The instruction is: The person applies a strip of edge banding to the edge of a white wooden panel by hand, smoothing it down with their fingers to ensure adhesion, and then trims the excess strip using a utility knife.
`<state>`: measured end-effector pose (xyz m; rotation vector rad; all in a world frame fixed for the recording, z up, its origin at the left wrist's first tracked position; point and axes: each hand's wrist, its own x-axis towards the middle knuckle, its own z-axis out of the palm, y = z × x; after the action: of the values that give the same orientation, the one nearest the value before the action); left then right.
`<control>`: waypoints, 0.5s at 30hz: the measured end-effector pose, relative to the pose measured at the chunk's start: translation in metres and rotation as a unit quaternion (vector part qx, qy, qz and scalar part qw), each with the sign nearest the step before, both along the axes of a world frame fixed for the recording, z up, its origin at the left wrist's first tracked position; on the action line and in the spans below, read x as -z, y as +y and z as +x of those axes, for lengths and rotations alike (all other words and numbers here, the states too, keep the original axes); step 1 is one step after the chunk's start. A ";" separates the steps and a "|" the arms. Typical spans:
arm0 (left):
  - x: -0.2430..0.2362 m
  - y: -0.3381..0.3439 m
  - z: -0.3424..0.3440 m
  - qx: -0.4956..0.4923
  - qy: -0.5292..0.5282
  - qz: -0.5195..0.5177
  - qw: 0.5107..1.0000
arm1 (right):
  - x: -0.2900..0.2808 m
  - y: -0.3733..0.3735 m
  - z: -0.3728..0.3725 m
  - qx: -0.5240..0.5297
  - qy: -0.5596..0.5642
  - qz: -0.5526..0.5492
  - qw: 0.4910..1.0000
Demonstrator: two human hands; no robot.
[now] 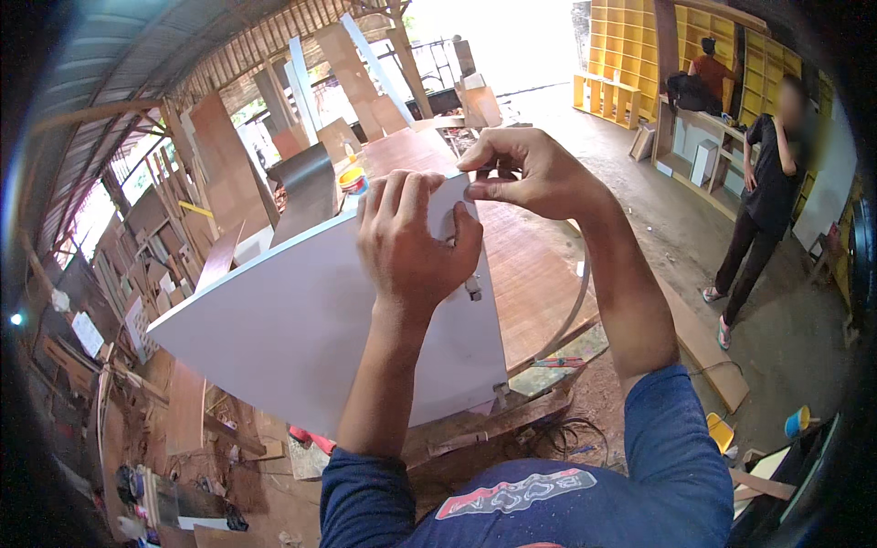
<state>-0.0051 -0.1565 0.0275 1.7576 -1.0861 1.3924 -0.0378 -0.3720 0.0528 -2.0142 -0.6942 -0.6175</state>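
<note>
A white panel (274, 329) stands tilted on the wooden work table (525, 292). My left hand (411, 233) is curled over its top edge near the right corner, thumb against the face, above a small metal fitting (472, 288). At that corner my right hand (516, 173) is closed in a pinch; what lies between its fingers is too small to make out. A thin grey strip (575, 301) curves down from behind my right wrist to the table, near red-handled pliers or a cutter (557, 362).
A yellow tub (353, 180) sits beyond the panel, leaning boards (219, 164) behind. At right, a standing person (763, 192), another person (703, 78) by yellow shelving (621, 55), a loose board (703, 347) on the floor and containers (795, 420). Cables (566, 438) lie below.
</note>
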 end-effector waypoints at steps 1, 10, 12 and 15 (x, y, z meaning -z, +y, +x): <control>0.000 -0.004 0.000 -0.005 0.001 -0.006 1.000 | 0.000 -0.004 -0.002 0.016 0.004 -0.020 1.000; -0.001 -0.021 0.000 -0.088 -0.008 0.016 0.996 | 0.016 -0.007 -0.006 0.156 -0.126 0.017 0.980; -0.003 -0.026 0.003 -0.086 -0.014 0.007 0.996 | 0.016 -0.006 -0.006 0.155 -0.144 0.007 0.977; -0.005 -0.032 0.007 -0.090 -0.015 0.010 0.996 | 0.016 -0.002 -0.004 0.165 -0.165 0.007 0.972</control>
<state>0.0017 -0.1884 0.0327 1.8933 -0.9797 1.5254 -0.0422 -0.3737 0.0364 -2.0517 -0.5421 -1.1695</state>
